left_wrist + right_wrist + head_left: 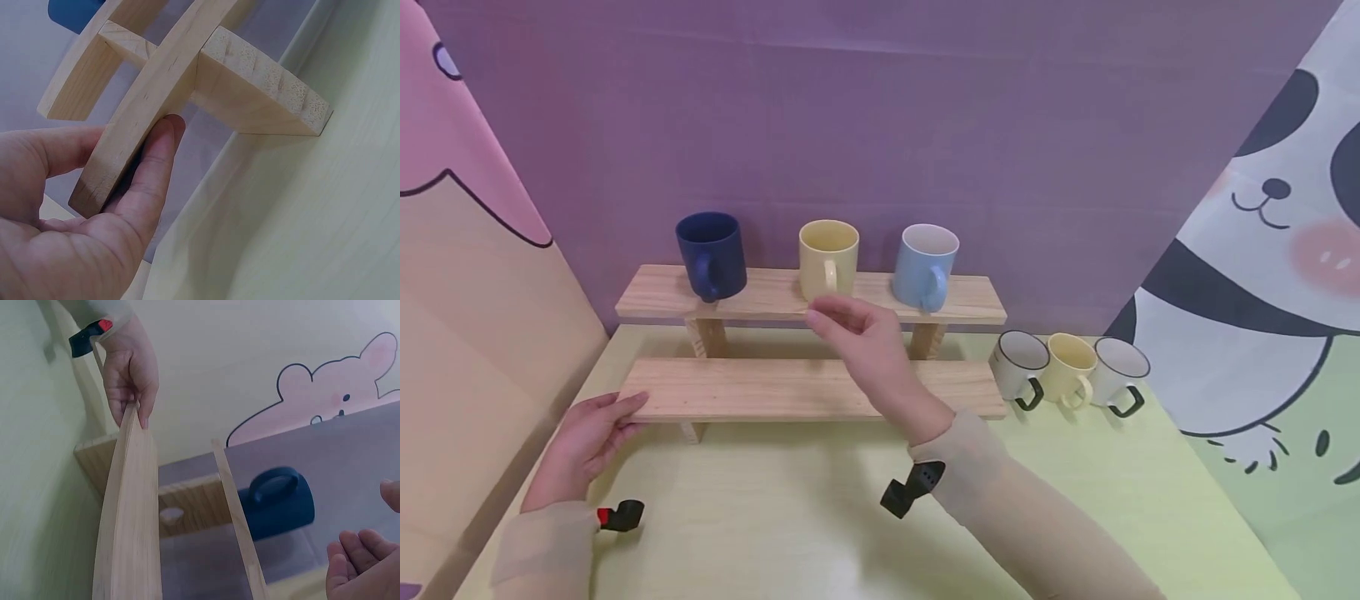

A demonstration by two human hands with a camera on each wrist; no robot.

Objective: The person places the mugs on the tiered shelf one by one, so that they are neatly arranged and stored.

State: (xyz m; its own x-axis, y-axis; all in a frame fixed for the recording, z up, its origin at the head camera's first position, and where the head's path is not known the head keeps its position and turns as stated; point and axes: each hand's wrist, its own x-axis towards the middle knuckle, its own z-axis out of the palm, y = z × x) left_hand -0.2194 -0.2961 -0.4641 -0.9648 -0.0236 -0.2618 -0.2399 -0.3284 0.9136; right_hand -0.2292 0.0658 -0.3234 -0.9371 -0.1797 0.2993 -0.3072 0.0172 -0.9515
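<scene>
Pale wood made up the two-level shelf [737,392] in front of me on my feed; it stood on a light table [760,525], its upper board [767,283] behind and above its lower board [820,400]; three mugs stood upright along that upper board, well apart from one another, a dark blue mug [724,258] at the left, a yellow mug [816,271] in the middle and a light blue mug [916,271] at the right, all with their handles toward me.

I saw the left hand [591,437] grasping the left end of the lower board, thumb on top and fingers beneath; the left wrist view showed a support block [250,87] under that board, standing on the table.

The right hand [876,354] hung in front of the yellow mug, its fingers loosely bent, the thumb apart, nothing held between them; whether a fingertip touched the mug, I could not tell.

Just beside the shelf's right end, I had three more mugs in a close row on the table: a white mug [1011,377] with a dark rim and black handle, a second yellow mug [1060,375], then another white mug [1105,379] with the same dark trim; a purple cloth [887,125] hung behind the shelf.
</scene>
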